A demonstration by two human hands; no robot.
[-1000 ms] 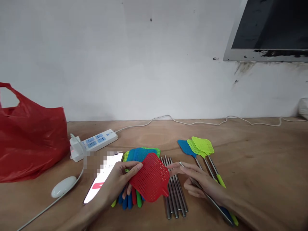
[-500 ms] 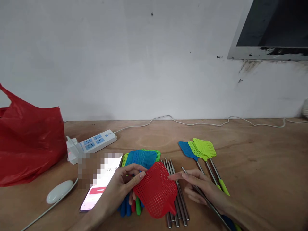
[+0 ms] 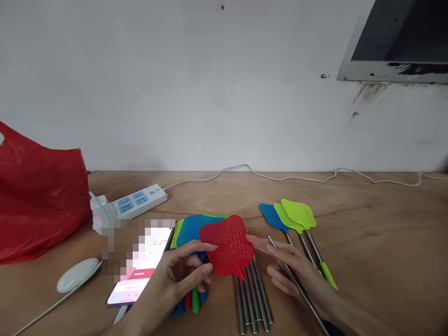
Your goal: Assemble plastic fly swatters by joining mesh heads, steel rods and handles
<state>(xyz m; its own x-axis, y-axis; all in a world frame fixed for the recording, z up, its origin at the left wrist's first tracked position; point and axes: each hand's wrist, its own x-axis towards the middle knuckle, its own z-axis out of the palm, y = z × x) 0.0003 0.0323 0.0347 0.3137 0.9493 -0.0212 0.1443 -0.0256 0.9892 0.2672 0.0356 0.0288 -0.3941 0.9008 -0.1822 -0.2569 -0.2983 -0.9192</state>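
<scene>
Just lifted and turned the red swatter head [image 3: 229,245], neck-down over metal rods [image 3: 256,298].
With left hand [image 3: 171,277] spread, rests an index finger on it; with right hand [image 3: 306,275], touches its edge while pinching a single rod [image 3: 310,305], not yet joined.

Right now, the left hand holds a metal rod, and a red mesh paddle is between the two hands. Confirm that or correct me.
Wrong hand: the head camera view shows the metal rod in the right hand, not the left hand. The red mesh paddle is indeed between the two.
</scene>
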